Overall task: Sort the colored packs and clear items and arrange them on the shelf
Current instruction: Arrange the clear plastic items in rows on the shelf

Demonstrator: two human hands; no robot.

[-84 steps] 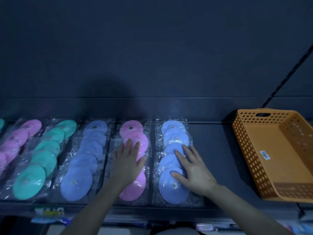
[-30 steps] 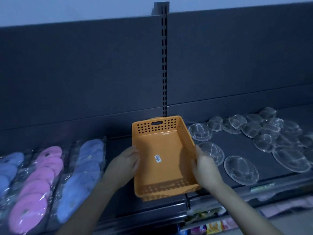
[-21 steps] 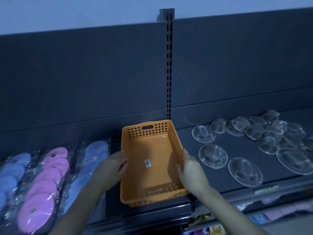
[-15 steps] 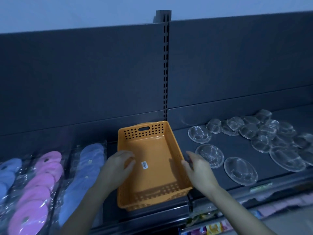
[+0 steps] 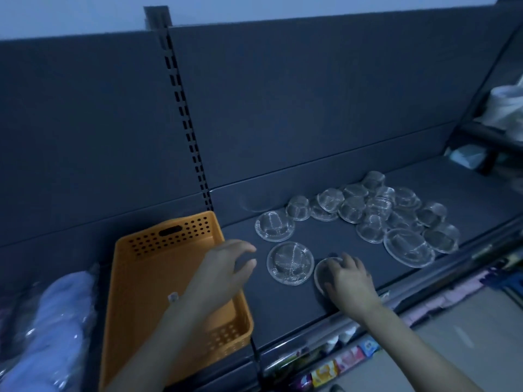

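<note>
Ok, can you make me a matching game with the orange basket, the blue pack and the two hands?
Things:
1 orange basket
2 blue pack
3 right hand
4 left hand

Where or how:
a at the far left of the view
b holding a clear dish
c in the air, holding nothing
d standing empty on the shelf

Pairs: 1-d, 2-a, 3-b, 4-c

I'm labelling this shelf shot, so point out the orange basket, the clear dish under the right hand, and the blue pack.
orange basket (image 5: 141, 292): head view, bare floor of the basket.
clear dish (image 5: 321, 274): head view, uncovered left rim.
blue pack (image 5: 56, 306): head view, middle of the wrapped discs.
</note>
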